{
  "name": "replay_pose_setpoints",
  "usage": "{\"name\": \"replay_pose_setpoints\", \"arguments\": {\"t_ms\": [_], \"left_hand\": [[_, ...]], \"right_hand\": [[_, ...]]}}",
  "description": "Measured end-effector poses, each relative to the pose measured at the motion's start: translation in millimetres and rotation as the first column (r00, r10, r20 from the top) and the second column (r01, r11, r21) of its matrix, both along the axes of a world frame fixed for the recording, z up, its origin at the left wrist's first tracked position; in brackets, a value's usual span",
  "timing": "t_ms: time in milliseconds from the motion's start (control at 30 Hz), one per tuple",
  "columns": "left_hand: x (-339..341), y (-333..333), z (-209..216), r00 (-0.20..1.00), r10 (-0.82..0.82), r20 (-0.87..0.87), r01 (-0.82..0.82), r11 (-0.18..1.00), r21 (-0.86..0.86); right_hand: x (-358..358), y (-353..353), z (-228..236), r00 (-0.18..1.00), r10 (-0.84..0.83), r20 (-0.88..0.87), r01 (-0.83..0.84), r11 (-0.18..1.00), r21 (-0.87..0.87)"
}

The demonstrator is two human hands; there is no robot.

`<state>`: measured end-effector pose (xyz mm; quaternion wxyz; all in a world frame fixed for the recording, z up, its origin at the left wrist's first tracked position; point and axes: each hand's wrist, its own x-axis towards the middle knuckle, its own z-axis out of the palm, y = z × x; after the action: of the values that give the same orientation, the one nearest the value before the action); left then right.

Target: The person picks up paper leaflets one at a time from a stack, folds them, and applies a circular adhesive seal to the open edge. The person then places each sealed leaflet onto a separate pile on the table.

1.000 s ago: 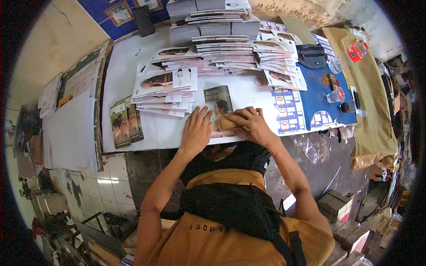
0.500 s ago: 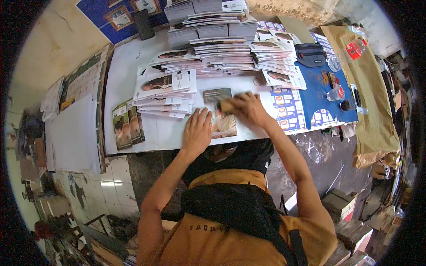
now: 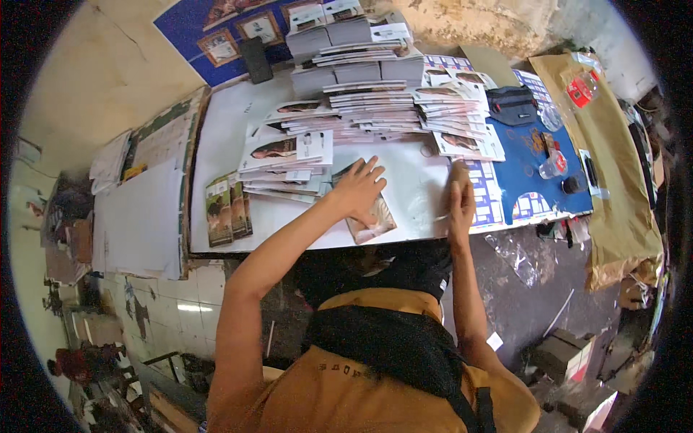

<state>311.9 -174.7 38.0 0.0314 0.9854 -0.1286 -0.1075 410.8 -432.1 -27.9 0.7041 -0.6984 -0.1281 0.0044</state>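
My left hand (image 3: 359,189) lies over a folded leaflet (image 3: 375,225) near the table's front edge, fingers spread. The leaflet has a photo of a person in pale clothing on its lower part and a dark upper part, mostly hidden by the hand. To the right, my right hand (image 3: 460,206) is raised at the table's edge, smeared by motion. A small tan block (image 3: 459,172) shows at its fingertips. Left of the leaflet stands a stack of white booklets (image 3: 289,162), with several green leaflets (image 3: 229,209) beside it.
Tall piles of booklets (image 3: 375,101) fill the back of the white table (image 3: 224,144). On the right are a grey pouch (image 3: 512,106), a plastic cup (image 3: 554,164), rubber bands (image 3: 534,141) and brown paper (image 3: 613,180) with a bottle (image 3: 582,90). White sheets (image 3: 137,224) lie at left.
My right hand has lifted off the leaflet and moved right with the tan block. My left hand has moved right onto the leaflet, which now lies tilted. The whole view has shifted slightly.
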Motion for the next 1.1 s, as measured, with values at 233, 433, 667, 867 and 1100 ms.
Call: {"name": "replay_pose_setpoints", "arguments": {"t_ms": [233,433,667,867,1100], "left_hand": [[-18.3,1.3,0.3,0.997,0.011,0.07,-0.004,0.995,-0.101],[24.6,17.6,-0.1,0.99,-0.081,0.114,0.097,0.986,-0.137],[45.3,17.6,-31.8,0.957,0.112,0.267,-0.057,0.978,-0.203],[-18.5,-25.4,-47.4,0.906,0.341,0.251,-0.263,0.917,-0.3],[-47.6,-18.9,-7.6,0.8,0.582,-0.146,-0.588,0.712,-0.384]], "right_hand": [[9.8,-5.7,-19.1,0.995,-0.059,0.076,0.062,0.997,-0.036],[8.1,-1.3,-15.8,0.996,-0.07,0.057,0.072,0.997,-0.038],[8.1,-0.1,-28.4,0.986,-0.13,0.107,0.129,0.992,0.017],[7.5,0.0,-21.4,0.988,-0.12,0.1,0.124,0.992,-0.035],[6.1,0.1,-23.3,0.99,-0.103,0.1,0.108,0.993,-0.04]]}}
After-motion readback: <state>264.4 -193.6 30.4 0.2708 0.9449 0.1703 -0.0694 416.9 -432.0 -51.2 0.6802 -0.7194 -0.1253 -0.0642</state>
